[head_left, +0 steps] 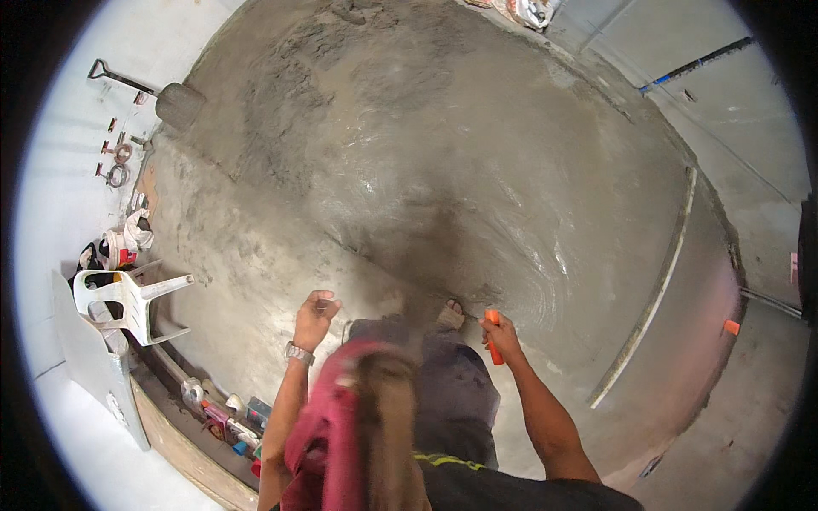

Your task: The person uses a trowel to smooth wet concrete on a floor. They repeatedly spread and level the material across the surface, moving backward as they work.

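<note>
My right hand [504,338] is closed round the orange handle [493,337] of what looks like a trowel, held upright beside my right foot. The trowel's blade barely shows. My left hand [315,319], with a metal watch [298,353] on its wrist, hangs to the left of my legs. Its fingers are loosely bent and apart, and I see nothing in them. Under and ahead of me spreads wet grey mortar [477,170], with shiny curved smoothing marks. My bare right foot [452,313] rests on it.
A shovel [179,104] leans at the far left. On the left stand a white plastic chair [128,298] and a bucket [115,249]. A long straightedge [652,311] lies on the right. A pink cloth [332,426] hangs below me, covering part of the view.
</note>
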A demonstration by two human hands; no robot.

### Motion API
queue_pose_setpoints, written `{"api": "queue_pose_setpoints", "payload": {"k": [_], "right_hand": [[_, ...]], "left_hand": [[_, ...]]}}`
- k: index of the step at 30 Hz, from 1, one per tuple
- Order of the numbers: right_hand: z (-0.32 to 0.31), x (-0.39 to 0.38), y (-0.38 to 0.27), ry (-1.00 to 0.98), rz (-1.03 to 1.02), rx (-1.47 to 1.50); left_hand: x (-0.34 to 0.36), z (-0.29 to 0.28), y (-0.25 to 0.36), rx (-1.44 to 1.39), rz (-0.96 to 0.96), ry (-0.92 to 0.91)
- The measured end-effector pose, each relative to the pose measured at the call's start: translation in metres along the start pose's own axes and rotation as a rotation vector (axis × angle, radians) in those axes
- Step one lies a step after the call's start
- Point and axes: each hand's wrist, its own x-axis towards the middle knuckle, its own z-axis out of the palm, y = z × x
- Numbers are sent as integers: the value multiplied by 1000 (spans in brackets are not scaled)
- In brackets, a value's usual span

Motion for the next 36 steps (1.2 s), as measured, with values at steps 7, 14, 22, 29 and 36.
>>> {"api": "queue_pose_setpoints", "payload": {"k": [7, 14, 22, 29, 36], "right_hand": [[117, 106, -7, -79, -45, -116], [325, 291, 16, -440, -44, 890], [504, 496, 16, -672, -91, 70], [447, 508, 62, -484, -64, 122], [249, 508, 59, -156, -157, 616]], "left_hand": [[95, 43, 24, 35, 176, -248], [217, 97, 25, 165, 410, -596], [202, 147, -70, 672, 900, -803], [191, 153, -87, 756, 1095, -771], [172, 150, -89, 815, 1139, -770]]}}
